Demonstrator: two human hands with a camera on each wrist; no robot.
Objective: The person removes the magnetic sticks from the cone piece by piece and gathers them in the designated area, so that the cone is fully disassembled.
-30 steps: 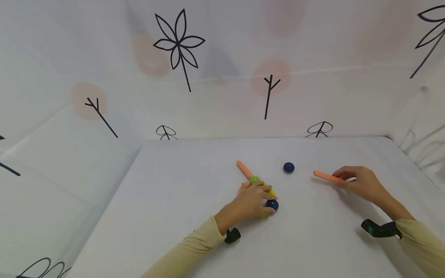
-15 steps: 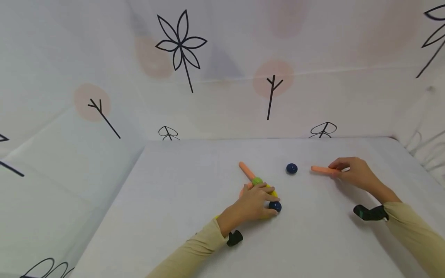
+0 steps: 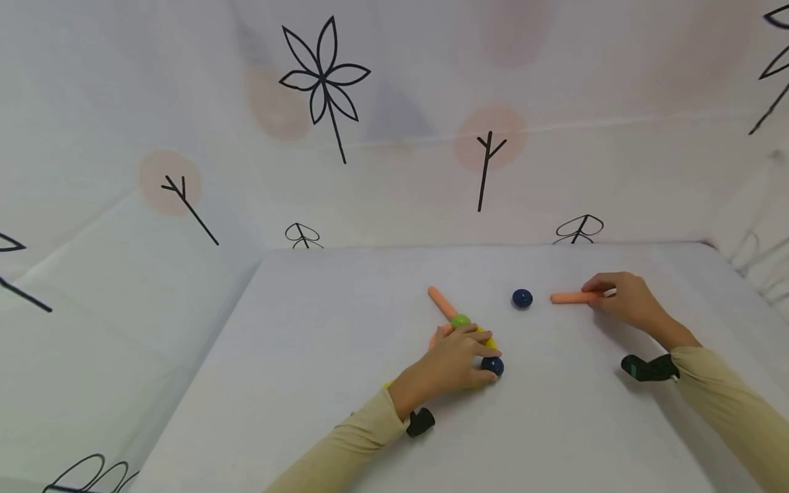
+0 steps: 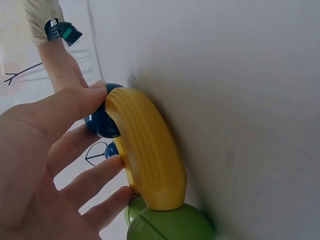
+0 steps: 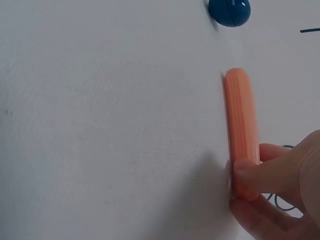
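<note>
My left hand (image 3: 445, 361) grips a dark blue ball (image 3: 492, 366) between thumb and fingers. In the left wrist view a ribbed yellow curved bar (image 4: 152, 150) runs from that ball to a green ball (image 4: 170, 225). A second yellow bar (image 3: 489, 338) shows beyond my fingers. Past the hand, a straight orange stick (image 3: 442, 301) meets a lime-green ball (image 3: 459, 321), and an orange piece (image 3: 439, 335) is partly covered by the hand. My right hand (image 3: 629, 299) pinches another ribbed orange stick (image 5: 242, 120) by one end, its free end pointing left.
A loose dark blue ball (image 3: 522, 298) lies just left of the held stick's free end, apart from it. The white table (image 3: 308, 356) ends at a patterned cloth backdrop (image 3: 394, 185). A dark camera is strapped to each wrist.
My right hand has moved left and farther from me, bringing the orange stick closer to the loose blue ball and turning it nearly level. The left hand keeps its grip on its blue ball.
</note>
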